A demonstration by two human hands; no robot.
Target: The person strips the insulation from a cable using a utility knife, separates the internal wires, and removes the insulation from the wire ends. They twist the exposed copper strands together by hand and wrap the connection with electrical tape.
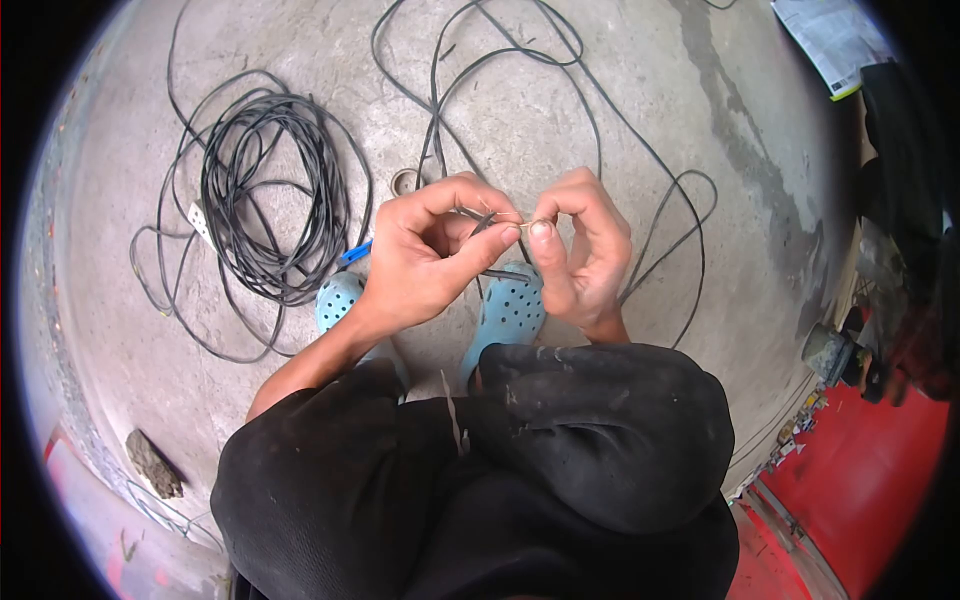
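Note:
My left hand is closed around a black cable, its thumb and forefinger pinched at the stripped end. Thin bare wire strands stretch between the fingertips of both hands. On the other side, my right hand pinches the strands' tips between thumb and forefinger. A short piece of the black cable sticks out below my left thumb. Both hands are held close together above my light blue clogs.
A large coil of black cable lies on the concrete floor at left, with a white socket piece by it. Near my left hand are a blue-handled tool and a tape roll. Loose cable loops spread ahead. A stone lies lower left.

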